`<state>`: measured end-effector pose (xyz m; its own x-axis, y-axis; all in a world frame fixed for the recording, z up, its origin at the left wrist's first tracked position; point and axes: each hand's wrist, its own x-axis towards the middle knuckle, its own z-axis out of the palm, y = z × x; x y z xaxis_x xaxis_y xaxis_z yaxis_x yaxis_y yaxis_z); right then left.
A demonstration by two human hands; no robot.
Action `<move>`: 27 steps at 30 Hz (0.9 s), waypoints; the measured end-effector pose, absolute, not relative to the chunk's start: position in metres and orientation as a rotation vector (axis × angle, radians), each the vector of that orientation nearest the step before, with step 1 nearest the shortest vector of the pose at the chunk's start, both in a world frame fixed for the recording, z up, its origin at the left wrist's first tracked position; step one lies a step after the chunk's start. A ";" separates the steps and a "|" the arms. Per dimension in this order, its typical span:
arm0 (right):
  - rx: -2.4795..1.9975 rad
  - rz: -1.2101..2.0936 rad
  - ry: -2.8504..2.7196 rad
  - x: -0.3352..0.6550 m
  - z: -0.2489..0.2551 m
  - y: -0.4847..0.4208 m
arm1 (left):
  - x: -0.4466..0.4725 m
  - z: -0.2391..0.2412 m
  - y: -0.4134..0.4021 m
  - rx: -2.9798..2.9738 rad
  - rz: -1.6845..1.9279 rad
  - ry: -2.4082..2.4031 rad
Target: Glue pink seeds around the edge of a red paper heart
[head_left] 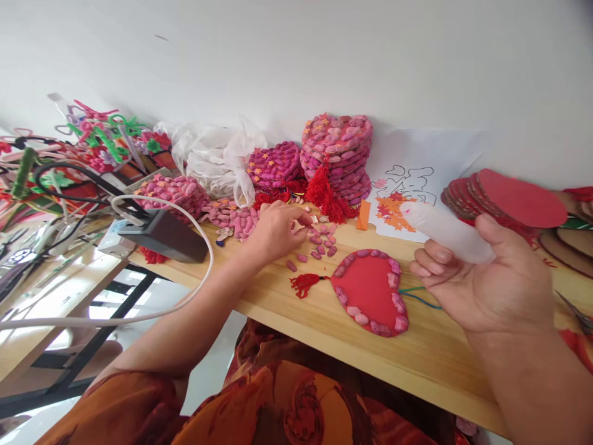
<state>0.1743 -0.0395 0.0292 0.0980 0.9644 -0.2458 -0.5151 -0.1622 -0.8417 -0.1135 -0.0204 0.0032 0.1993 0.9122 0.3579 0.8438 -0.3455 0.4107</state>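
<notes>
My left hand (277, 230) reaches over loose pink beans (321, 240) on the wooden table (430, 355), its fingertips pinched at one bean. My right hand (482, 278) is closed round a translucent white glue stick (445, 231), held above the table. Between the hands lies a red heart-shaped card (368, 289) edged with pink beans, a red tassel (303, 284) at its left tip and blue-green threads at its right.
Finished bean hearts (336, 154) are stacked at the wall, with a plastic bag (217, 154) beside them. Red card hearts (507, 201) pile at the right near a printed sheet (407, 185). A black adapter (164, 236) with white cable sits left; pipe-cleaner crafts (99, 139) beyond.
</notes>
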 end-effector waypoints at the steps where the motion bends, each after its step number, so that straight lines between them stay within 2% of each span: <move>1: -1.019 1.433 -0.586 0.174 0.030 -0.040 | -0.109 0.005 -0.029 2.321 0.851 1.640; 9: -0.960 1.442 -0.605 0.171 0.034 -0.044 | -0.077 0.002 -0.087 2.415 0.775 1.431; 14: -0.950 1.424 -0.586 0.172 0.034 -0.044 | -0.071 0.000 -0.091 2.402 0.675 1.468; 27: -0.964 1.435 -0.587 0.170 0.036 -0.044 | -0.065 -0.007 -0.094 2.421 0.700 1.486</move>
